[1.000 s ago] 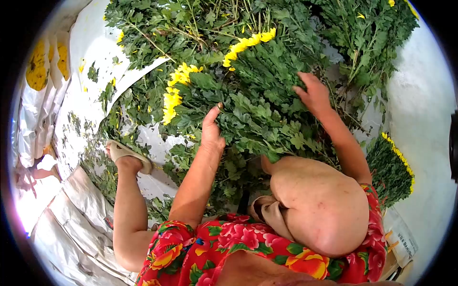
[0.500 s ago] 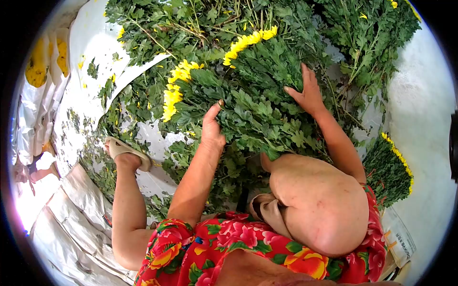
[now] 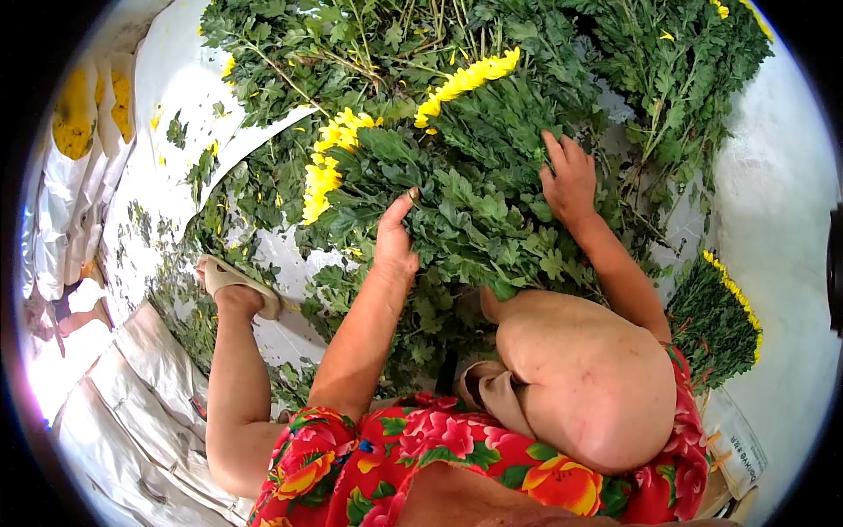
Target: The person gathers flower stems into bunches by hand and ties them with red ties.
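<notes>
A leafy bunch of yellow chrysanthemums (image 3: 465,202) lies across my lap side, flower heads toward the upper left. My left hand (image 3: 398,241) grips its near edge, thumb on top, the other fingers hidden under the leaves. Over the right part of the foliage is my right hand (image 3: 572,184), fingers apart and slightly bent, the thumb touching or just above the leaves. A second row of yellow flower heads (image 3: 465,85) shows along the far edge, and I cannot tell whether it belongs to the same bunch.
Cut stems and leaves (image 3: 386,44) pile up at the far side. A finished-looking bundle with yellow tips (image 3: 716,325) stands at the right by a white wall (image 3: 773,193). White sacks (image 3: 140,422) lie at the left. My sandalled foot (image 3: 241,285) rests among scattered leaves.
My right hand has bent its fingers and shifted slightly down over the foliage. My left hand keeps its grip, and the view has moved a little.
</notes>
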Available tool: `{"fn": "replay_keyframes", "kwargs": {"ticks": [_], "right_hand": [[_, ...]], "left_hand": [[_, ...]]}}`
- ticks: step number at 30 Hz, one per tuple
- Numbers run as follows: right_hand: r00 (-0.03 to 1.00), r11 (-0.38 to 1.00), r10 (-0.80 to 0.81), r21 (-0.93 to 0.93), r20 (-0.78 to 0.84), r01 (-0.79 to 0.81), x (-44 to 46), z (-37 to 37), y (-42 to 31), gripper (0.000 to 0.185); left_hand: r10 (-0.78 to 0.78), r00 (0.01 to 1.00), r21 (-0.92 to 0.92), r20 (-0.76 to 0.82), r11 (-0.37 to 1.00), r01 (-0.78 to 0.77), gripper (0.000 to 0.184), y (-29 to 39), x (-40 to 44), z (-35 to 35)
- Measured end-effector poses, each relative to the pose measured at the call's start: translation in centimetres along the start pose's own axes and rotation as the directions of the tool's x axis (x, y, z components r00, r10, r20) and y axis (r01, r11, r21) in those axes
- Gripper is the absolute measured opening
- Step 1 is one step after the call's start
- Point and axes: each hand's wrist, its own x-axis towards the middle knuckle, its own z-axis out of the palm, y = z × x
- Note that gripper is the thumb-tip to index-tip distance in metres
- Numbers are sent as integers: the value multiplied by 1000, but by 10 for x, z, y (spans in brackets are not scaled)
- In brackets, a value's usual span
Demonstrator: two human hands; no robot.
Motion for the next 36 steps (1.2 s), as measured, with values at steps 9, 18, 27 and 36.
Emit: {"fn": "replay_keyframes", "kwargs": {"ticks": [9,18,27,36], "right_hand": [[973,994,102,5,209,-105,17,13,1,75],[988,952,150,262,39,-155,1,-50,13,70],[987,923,-159,353,-8,152,5,-163,-66,70],[910,913,-369,260,188,316,14,-130,-129,76]], "left_hand": [[-20,999,-18,-26,1000,20,41,-3,7,-3],[-1,996,-61,89,998,7,40,0,8,-1],[-16,993,44,117,999,10,46,8,13,36],[199,943,-187,269,971,-151,44,-12,15,42]]}}
